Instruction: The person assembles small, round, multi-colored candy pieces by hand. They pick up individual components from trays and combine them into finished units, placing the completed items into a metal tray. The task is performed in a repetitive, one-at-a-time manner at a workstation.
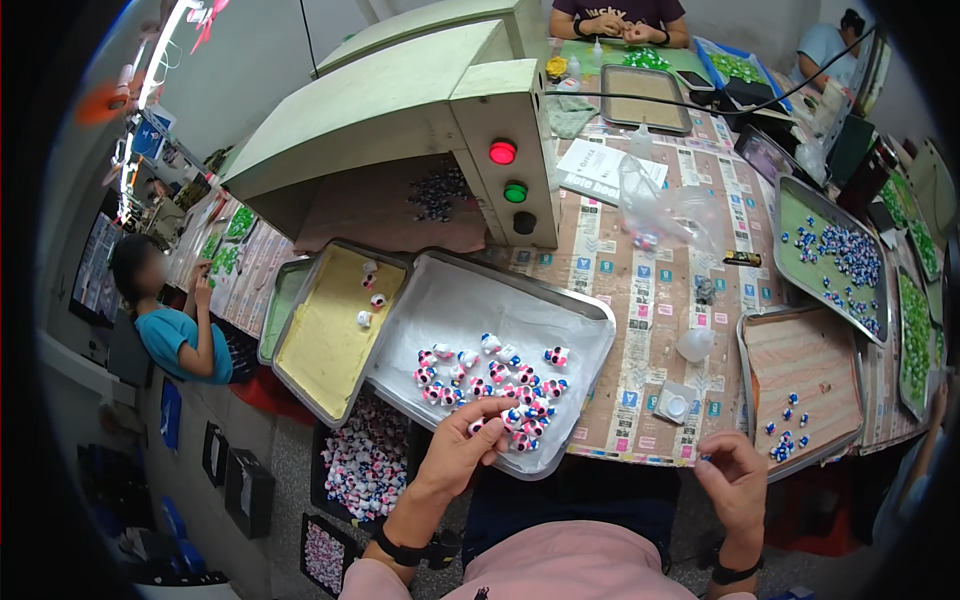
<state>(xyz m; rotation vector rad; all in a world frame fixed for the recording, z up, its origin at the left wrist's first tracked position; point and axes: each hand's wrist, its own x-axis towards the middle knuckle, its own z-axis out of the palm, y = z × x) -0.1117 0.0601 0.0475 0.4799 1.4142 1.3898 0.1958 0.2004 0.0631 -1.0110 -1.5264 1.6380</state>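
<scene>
A metal tray (pixel 590 330) lined with white paper lies in front of me. A cluster of small white, pink and blue toy figures (pixel 497 373) rests in it. Over the tray's near side, my left hand (pixel 462 445) has thumb and fingers closed in a pinch right beside the figures. Whatever it holds is mostly hidden by the fingers. Apart from the tray, at the table's near edge, my right hand (pixel 735 482) is closed in a pinch. A tiny dark-blue bit shows at its fingertips, too small to name.
A yellow-lined tray (pixel 325 345) with a few figures overlaps the left side. Beyond stands a beige machine (pixel 400 140) with lights. At right are a small white pot (pixel 675 402), a paper-lined tray (pixel 800 350) and a green tray (pixel 800 215). Bins of figures (pixel 365 465) stand below. Co-workers sit around.
</scene>
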